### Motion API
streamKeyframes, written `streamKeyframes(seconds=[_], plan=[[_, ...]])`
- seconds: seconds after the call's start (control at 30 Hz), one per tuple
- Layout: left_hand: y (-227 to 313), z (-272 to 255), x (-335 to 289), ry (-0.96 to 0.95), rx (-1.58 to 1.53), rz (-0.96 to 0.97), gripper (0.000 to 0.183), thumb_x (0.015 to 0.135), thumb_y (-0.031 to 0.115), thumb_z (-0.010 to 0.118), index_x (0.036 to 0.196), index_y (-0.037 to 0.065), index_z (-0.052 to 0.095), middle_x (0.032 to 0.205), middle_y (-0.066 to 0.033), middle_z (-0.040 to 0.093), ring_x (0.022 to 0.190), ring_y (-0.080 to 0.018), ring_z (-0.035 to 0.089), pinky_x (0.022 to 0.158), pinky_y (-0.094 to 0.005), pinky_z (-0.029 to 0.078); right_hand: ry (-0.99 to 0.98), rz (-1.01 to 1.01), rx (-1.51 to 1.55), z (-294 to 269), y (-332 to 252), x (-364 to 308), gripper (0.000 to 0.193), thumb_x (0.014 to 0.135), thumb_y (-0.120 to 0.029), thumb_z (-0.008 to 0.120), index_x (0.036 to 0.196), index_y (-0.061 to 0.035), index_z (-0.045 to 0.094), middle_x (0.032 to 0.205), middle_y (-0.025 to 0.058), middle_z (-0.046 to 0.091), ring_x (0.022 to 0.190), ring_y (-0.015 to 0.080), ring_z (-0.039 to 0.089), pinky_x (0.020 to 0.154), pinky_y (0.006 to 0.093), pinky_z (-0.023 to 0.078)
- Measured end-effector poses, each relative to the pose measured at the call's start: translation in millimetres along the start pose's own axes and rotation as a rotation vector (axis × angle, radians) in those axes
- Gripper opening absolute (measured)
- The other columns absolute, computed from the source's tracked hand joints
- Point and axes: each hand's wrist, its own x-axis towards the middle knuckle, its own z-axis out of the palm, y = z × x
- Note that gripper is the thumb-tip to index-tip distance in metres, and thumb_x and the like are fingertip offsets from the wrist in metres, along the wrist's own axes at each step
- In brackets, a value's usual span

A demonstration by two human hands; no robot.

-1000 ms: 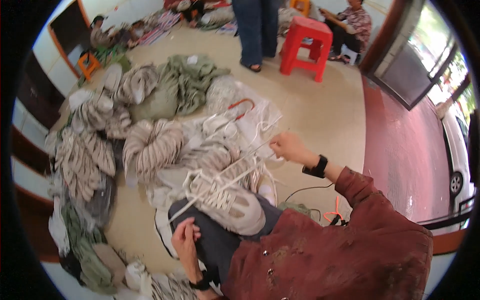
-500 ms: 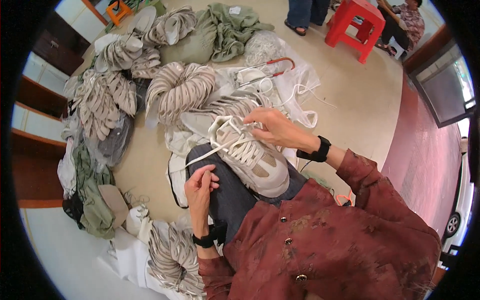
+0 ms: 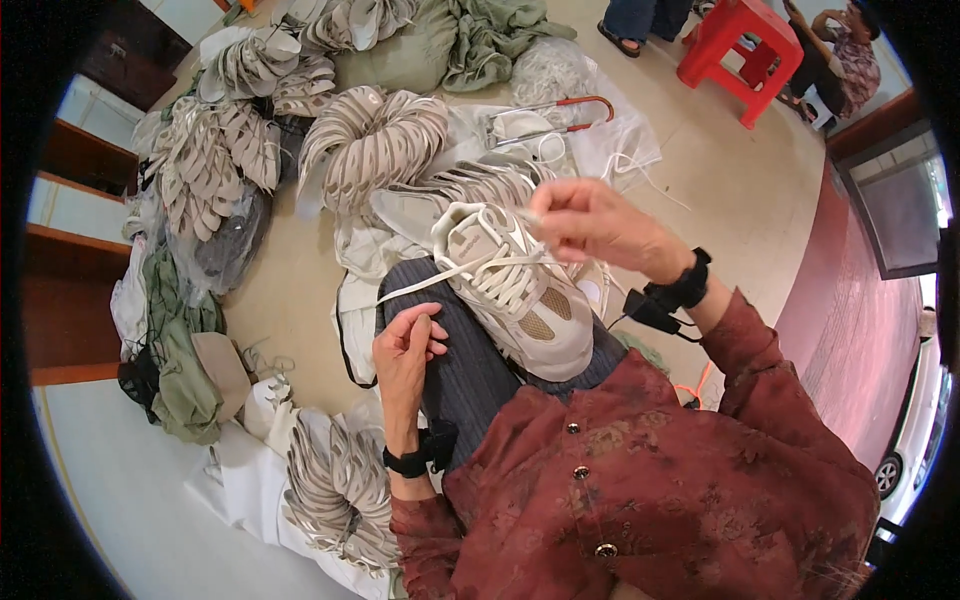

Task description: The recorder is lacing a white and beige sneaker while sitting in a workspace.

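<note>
A beige and white sneaker rests across my lap, its toe toward me and its tongue toward the far side. White shoelace criss-crosses its front, and one loose length trails left over my dark trouser knee. My right hand is raised just right of the shoe's collar, fingers pinched on the lace; the fingertips are slightly blurred. Beside the left knee, my left hand stays loosely closed, thumb near the index finger. Its palm is hidden, so I cannot see whether anything is in it.
Rings of stacked beige shoe pieces lie on the floor ahead, with more at the lower left. Green cloth lies at the back. A red stool stands far right near a seated person. Another person stands beside it.
My right hand has moved right and away from the laces, pinching more tightly. The whole view has shifted slightly; my left hand keeps its place by the knee.
</note>
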Motion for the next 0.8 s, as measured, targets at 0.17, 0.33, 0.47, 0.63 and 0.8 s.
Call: streamKeyframes(seconds=[0.17,0.33,0.47,0.63,0.8], plan=[[5,-7,-3,0.005,-0.023,0.004,0.022,0.100,0.017,0.056,0.112,0.004,0.070,0.079,-0.0005,0.067,0.063,-0.0049,0.059,0.057,-0.0170,0.043,0.419,-0.307,-0.257,-62,-26,23,0.011,0.092,-0.010,0.062,0.099,-0.0011,0.061,0.077,0.0016,0.058,0.065,0.0111,0.055,0.064,0.0260,0.048],[-2,3,4,-0.015,-0.022,-0.004,0.023,0.101,0.021,0.056,0.111,0.005,0.070,0.078,0.0010,0.066,0.063,-0.0037,0.057,0.057,-0.0164,0.041,0.660,-0.606,-1.198,-69,-10,1,0.021,0.083,-0.006,0.062,0.104,-0.0030,0.064,0.084,0.0098,0.063,0.072,0.0206,0.059,0.070,0.0335,0.050],[-1,-6,0,0.000,-0.022,-0.006,0.022,0.100,0.017,0.056,0.110,0.004,0.070,0.078,0.0001,0.067,0.061,-0.0046,0.059,0.057,-0.0166,0.043,0.241,-0.273,-1.053,-7,34,-6,0.013,0.081,-0.005,0.058,0.093,-0.0016,0.062,0.072,0.0178,0.063,0.066,0.0333,0.063,0.061,0.0422,0.047],[1,-4,3,-0.009,-0.021,0.004,0.022,0.100,0.016,0.055,0.111,0.003,0.069,0.077,-0.0012,0.067,0.062,-0.0055,0.059,0.057,-0.0173,0.044,0.347,-0.394,-1.144,-3,57,5,0.008,0.084,-0.004,0.059,0.091,-0.0005,0.059,0.057,0.0123,0.051,0.051,0.0253,0.054,0.052,0.0388,0.041],[8,-2,5,0.012,0.033,-0.011,0.023,0.100,0.019,0.056,0.110,0.003,0.069,0.079,-0.0009,0.065,0.064,-0.0054,0.057,0.059,-0.0184,0.045,0.312,-0.280,-0.803,5,38,26,0.006,0.090,-0.007,0.055,0.093,-0.0016,0.057,0.063,0.0106,0.060,0.050,0.0184,0.058,0.050,0.0337,0.045]])
